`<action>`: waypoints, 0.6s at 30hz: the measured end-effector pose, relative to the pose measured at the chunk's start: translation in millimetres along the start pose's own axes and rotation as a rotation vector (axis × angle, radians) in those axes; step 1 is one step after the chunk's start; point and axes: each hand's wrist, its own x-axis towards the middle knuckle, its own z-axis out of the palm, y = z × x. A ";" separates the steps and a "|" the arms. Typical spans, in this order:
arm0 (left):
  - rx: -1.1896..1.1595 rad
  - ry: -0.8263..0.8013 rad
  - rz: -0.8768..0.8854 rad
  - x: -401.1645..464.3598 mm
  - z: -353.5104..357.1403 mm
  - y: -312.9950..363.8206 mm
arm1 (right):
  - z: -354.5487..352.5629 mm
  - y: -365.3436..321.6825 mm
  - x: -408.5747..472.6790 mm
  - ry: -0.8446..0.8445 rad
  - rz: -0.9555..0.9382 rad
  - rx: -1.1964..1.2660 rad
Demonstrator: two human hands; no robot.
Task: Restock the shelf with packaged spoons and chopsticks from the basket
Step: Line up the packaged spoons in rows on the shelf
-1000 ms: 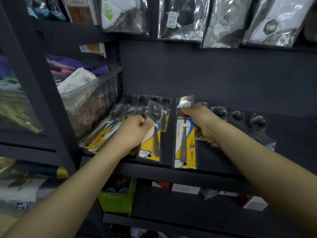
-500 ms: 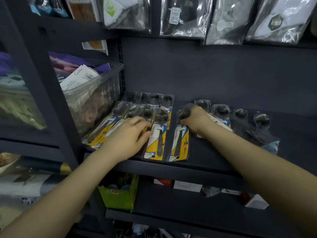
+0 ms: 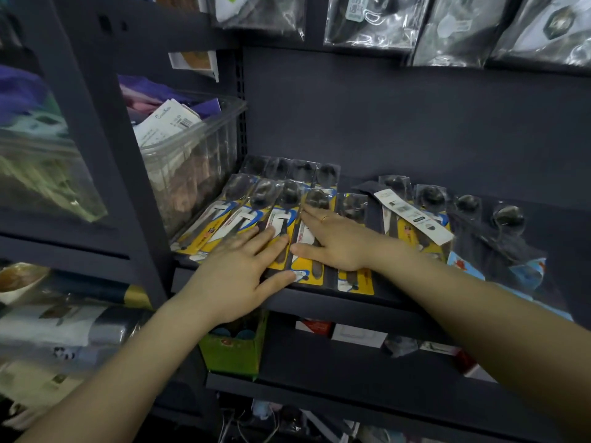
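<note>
Several yellow-carded spoon packs (image 3: 243, 215) lie side by side on the dark shelf (image 3: 335, 302), bowls toward the back. My left hand (image 3: 243, 276) rests flat on the front of the left packs, fingers spread. My right hand (image 3: 332, 241), with a ring, lies flat across the middle packs, fingers pointing left toward a spoon bowl. One more yellow pack (image 3: 355, 247) lies just right of that hand. Farther right sit other spoon packs (image 3: 428, 219), one with a white label strip (image 3: 412, 215) slanted across it. No basket is in view.
A clear plastic bin (image 3: 192, 161) of papers stands on the shelf's left. Plastic-bagged goods (image 3: 377, 24) hang above. A green box (image 3: 235, 350) and small cartons (image 3: 358, 337) sit on the lower shelf. A dark upright post (image 3: 105, 148) separates the left bay.
Both hands have let go of the packs they held. Those packs now lie flat on the shelf, and both hands press open on top of the row, the right hand shifted left.
</note>
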 end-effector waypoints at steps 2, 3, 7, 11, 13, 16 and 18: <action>-0.014 0.005 0.008 1.8 0.1 -1.2 | -2.2 -5.8 -1.2 -0.006 0.035 -0.059; -0.016 0.004 0.014 2.3 -0.7 -1.0 | -2.7 -8.0 -1.3 -0.002 0.054 -0.086; -0.067 0.044 -0.020 -5.0 -8.3 -2.6 | -9.7 -12.9 4.0 0.159 0.064 -0.031; 0.042 0.182 -0.163 -12.8 -11.9 -9.6 | -21.0 -13.2 34.7 0.253 -0.095 0.111; 0.058 0.158 -0.224 -15.5 -9.9 -10.8 | -24.0 -12.5 54.3 0.221 -0.101 0.091; 0.046 0.145 -0.234 -18.8 -6.1 -12.6 | -25.7 -8.0 76.0 0.222 -0.042 0.096; 0.049 0.137 -0.213 -19.9 -4.3 -14.5 | -23.7 -6.8 84.7 0.224 -0.045 0.110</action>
